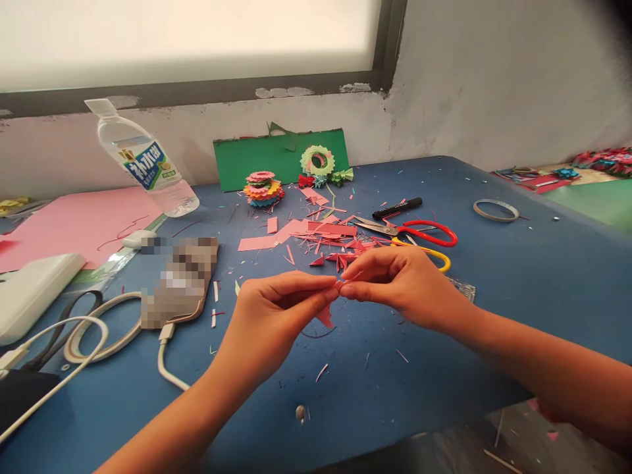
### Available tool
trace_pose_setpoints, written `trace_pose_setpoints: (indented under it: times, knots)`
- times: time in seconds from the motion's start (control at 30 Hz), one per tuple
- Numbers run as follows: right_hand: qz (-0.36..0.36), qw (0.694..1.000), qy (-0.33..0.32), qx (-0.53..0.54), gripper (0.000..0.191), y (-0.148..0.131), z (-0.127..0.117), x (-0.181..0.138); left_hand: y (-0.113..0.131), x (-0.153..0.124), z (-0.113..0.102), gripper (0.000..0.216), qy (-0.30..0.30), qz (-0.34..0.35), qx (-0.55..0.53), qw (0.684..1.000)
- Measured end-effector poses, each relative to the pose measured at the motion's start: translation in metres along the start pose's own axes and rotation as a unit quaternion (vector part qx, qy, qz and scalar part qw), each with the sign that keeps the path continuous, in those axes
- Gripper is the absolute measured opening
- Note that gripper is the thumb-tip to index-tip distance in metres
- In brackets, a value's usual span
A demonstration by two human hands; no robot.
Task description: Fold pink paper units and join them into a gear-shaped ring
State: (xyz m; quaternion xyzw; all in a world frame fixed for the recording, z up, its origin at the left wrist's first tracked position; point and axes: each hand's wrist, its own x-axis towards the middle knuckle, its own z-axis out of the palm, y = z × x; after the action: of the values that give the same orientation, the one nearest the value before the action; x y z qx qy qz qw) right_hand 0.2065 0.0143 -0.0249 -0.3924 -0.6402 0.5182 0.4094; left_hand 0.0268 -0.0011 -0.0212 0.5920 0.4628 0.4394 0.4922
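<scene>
The fingers [312,309] of the left hand [266,322] pinch a small piece of pink paper [324,318], and the right hand [417,283] nips its upper end, thumb against forefinger, the two sets of fingertips nearly meeting. The piece hangs above the blue counter [375,401]. Just beyond lie pink scraps [284,234], then red-and-yellow scissors [392,230] and a black marker [397,208]. Farther back, a colourful paper stack [264,189] stands before a green board [257,161].

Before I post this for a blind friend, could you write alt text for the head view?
A left hand and right hand pinch a small pink paper piece over a blue table. Beyond lie pink scraps, scissors and a black marker.
</scene>
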Motion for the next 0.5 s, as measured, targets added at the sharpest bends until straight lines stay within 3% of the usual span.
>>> trace_pose_setpoints:
  times: [0.5]
  knots:
    - [-0.053,0.996,0.022,0.066,0.013,0.0060,0.0012,0.0024,0.0008,0.0001,-0.0019,0.007,0.027,0.013,0.003,1.000]
